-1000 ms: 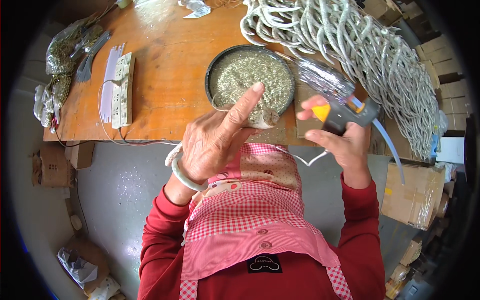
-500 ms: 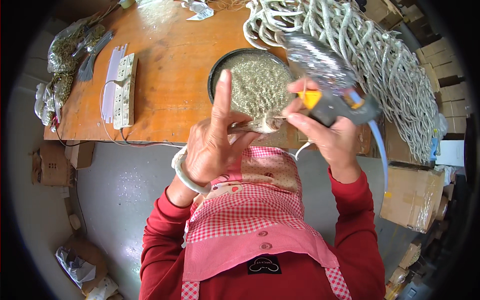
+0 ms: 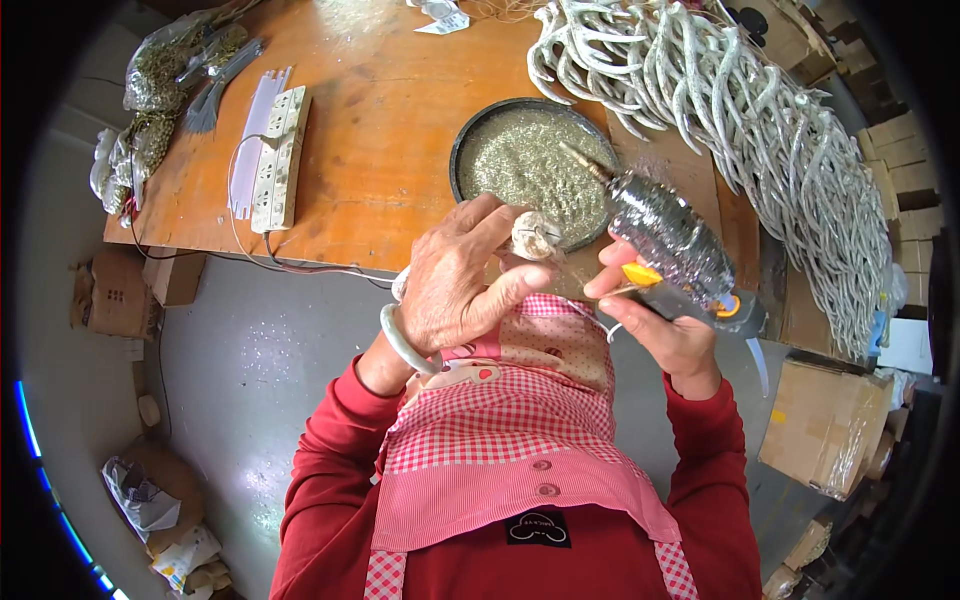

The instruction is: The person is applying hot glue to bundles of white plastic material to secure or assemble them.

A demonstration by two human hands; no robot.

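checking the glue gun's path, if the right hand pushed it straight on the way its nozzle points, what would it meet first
Probably the glitter in the round dark tray: the right hand holds the glitter-coated glue gun with its nozzle aimed up-left over that tray. Depth is unclear, so it might pass above it.

The glue gun's handle (image 3: 690, 310) is hidden in the right hand (image 3: 665, 330).

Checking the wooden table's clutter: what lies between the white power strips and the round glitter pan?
Only bare tabletop separates the power strips from the glitter pan, per the head view.
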